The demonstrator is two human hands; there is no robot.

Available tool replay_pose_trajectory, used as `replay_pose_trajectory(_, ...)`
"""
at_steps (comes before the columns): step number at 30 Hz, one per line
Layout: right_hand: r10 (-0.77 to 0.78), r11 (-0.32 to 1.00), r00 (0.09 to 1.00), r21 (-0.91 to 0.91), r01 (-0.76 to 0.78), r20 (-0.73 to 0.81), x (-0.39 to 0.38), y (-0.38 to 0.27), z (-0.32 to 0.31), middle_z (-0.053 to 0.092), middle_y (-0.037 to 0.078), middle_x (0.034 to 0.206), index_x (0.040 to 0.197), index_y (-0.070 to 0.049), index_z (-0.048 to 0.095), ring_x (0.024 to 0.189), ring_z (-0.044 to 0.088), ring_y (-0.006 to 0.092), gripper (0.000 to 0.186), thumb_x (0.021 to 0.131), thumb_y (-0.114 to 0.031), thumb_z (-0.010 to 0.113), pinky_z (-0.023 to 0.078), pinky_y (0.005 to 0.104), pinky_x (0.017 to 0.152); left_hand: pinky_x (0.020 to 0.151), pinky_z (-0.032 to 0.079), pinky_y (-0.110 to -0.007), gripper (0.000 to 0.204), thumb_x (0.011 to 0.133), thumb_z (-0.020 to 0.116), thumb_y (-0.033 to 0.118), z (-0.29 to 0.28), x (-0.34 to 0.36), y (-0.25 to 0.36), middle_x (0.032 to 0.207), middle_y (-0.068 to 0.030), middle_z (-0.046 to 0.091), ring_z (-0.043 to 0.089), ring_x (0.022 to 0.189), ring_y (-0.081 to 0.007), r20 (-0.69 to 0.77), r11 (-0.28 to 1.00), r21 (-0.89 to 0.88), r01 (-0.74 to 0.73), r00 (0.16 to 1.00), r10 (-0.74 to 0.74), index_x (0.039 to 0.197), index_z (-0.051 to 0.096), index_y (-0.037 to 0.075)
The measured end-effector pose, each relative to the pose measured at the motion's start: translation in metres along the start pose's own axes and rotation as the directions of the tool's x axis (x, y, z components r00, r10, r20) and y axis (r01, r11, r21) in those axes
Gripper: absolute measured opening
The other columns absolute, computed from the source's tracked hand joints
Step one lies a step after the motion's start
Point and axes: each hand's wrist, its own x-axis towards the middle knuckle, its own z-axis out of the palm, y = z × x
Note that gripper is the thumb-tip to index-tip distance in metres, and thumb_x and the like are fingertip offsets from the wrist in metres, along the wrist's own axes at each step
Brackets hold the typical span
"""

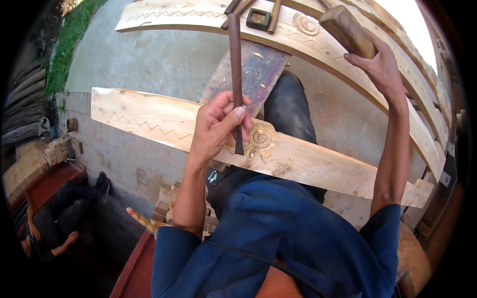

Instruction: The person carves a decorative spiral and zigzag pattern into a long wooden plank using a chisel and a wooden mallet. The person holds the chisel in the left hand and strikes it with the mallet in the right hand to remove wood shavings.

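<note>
A chisel (235,59) with a long brown handle stands nearly upright in my left hand (216,121), whose fingers wrap round its lower part. Its dark blade reaches down to a pale wooden board (149,115), beside a carved spiral (261,137). Small wood chips (266,155) lie near the blade, and zigzag lines mark the board's face. Up at the right, my right hand (378,64) is closed on a worn wooden mallet (345,30), held raised away from the chisel. The mallet's grip is partly hidden by my fingers.
Beyond lies another pale board (184,16) with a carved rosette (306,25), a small dark square box (259,19) and several tool handles (274,17). A stained bench (243,69) supports the near board. Another person (54,213) sits at lower left, near stacked wood blocks (58,151).
</note>
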Motion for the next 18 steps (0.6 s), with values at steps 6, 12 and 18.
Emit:
replay_pose_trajectory(6, -0.069, 0.997, 0.997, 0.046, 0.070, -0.021, -0.024, -0.018, 0.011, 0.076, 0.013, 0.121, 0.139, -0.009, 0.068, 0.109, 0.071, 0.0274, 0.066, 0.078, -0.027, 0.086, 0.053, 0.0413, 0.104, 0.091, 0.055, -0.033, 0.021, 0.107, 0.060, 0.015, 0.019, -0.055, -0.020, 0.087, -0.0102, 0.072, 0.063, 0.073, -0.0108, -0.187, 0.898, 0.441, 0.012, 0.979, 0.078, 0.119, 0.062, -0.002)
replay_pose_trajectory(12, -0.060, 0.992, 0.998, 0.109, 0.058, 0.020, -0.041, -0.045, 0.011, 0.077, 0.013, 0.116, 0.139, -0.009, 0.069, 0.105, 0.072, 0.0262, 0.067, 0.077, -0.025, 0.086, 0.054, 0.0408, 0.102, 0.116, 0.048, -0.054, 0.025, 0.097, 0.066, 0.006, 0.056, -0.050, -0.043, 0.092, -0.0181, 0.071, 0.071, 0.082, -0.0368, 0.115, 0.493, 0.791, -0.362, 0.879, 0.462, 0.121, 0.063, -0.003)
replay_pose_trajectory(18, -0.022, 0.995, 1.000, 0.100, 0.021, 0.009, -0.045, -0.050, -0.001, 0.076, 0.013, 0.114, 0.138, -0.007, 0.069, 0.104, 0.072, 0.0262, 0.066, 0.076, -0.025, 0.087, 0.055, 0.0406, 0.099, 0.090, 0.062, -0.041, 0.022, 0.100, 0.068, 0.007, 0.071, -0.081, -0.032, 0.097, -0.0167, 0.077, 0.077, 0.085, -0.0300, 0.210, 0.668, 0.722, -0.181, 0.977, 0.038, 0.118, 0.061, -0.004)
